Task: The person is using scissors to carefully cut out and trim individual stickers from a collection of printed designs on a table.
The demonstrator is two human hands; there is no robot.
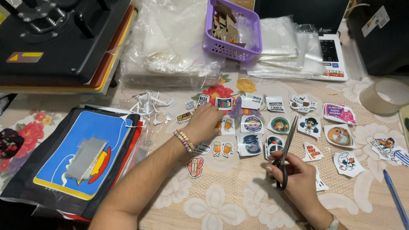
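Right hand (296, 176): fingers (272, 169) curled through the handles of a pair of scissors (284, 153), gripping them. Blades closed, tips pointing up and away, lying over the cut-out stickers (279, 124).

Left hand (204, 123): reaches across to the middle of the sticker spread, fingers bent down onto a sticker with two orange mugs (227, 125). Fingertips hidden under the hand, so cannot tell whether they pinch it or only press on it. Bead bracelet (184, 140) on that wrist.

Stickers lie loose on the lace cloth of the table (221, 200), in rough rows from the hand's left side across to the right edge. Roughly two dozen; a few overlap, so no exact count. One bandage-shaped sticker (195, 167) sits alone, nearer the person, beside the left forearm.

Containers: one purple plastic basket (232, 32) at the far side, holding brown cardboard scraps. Right of it, stacks of clear plastic sleeves (279, 40) partly cover a white laptop (330, 53). Left of the basket, one large clear bag (170, 42) with pale folded sheets inside.

Pile of white paper trimmings (149, 106) just left of the stickers.

Far left: one black heat press (59, 38). Below it, a blue printed sheet (81, 153) on dark fabric, with a small clear packet (85, 158) on top.

Right edge: one roll of clear tape (383, 96), one blue pen (395, 196).
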